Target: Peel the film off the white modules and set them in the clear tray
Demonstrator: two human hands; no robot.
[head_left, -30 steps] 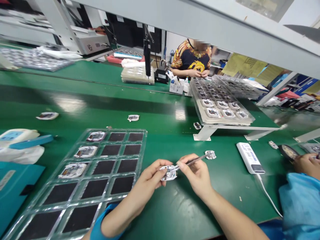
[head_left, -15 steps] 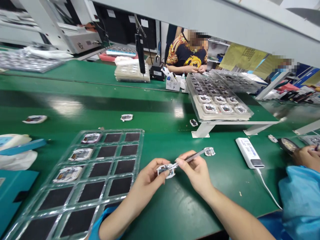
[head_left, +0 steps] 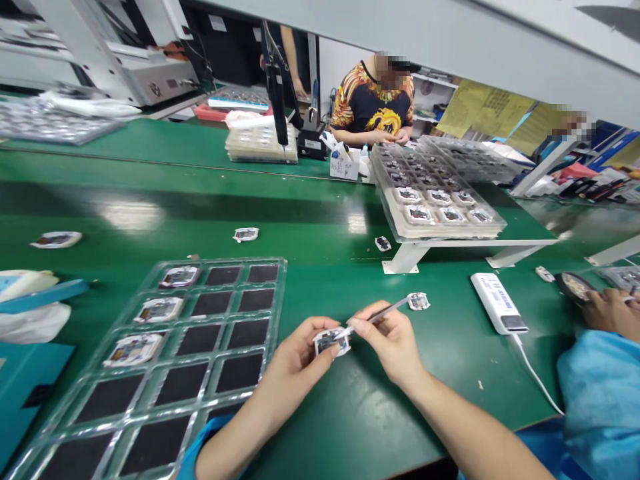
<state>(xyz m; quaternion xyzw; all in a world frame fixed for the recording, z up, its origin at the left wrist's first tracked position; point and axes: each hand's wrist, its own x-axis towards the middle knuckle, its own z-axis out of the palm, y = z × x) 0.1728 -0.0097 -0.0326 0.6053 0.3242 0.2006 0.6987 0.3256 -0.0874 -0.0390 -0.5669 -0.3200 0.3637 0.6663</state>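
Nearby, tray (head_left: 225, 333) and white device (head_left: 495, 303); white-framed part (head_left: 325, 340) and metal tool (head_left: 393, 307) in gripping hands (head_left: 303, 353) (head_left: 393, 343).

The left hand (head_left: 299, 357) partly hides the white-framed rectangular electronic piece (head_left: 327, 339); the view's lower edge cuts the clear plastic tray (head_left: 279, 303).

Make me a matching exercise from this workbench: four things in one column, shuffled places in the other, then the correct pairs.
Things
1. tweezer-like metal tool
2. clear compartment tray
3. stack of trays
4. long white device

Places
A. on the raised stand
B. left of the left hand
C. directly on the green bench, right of both hands
D. in the right hand

Pairs: 1-D, 2-B, 3-A, 4-C
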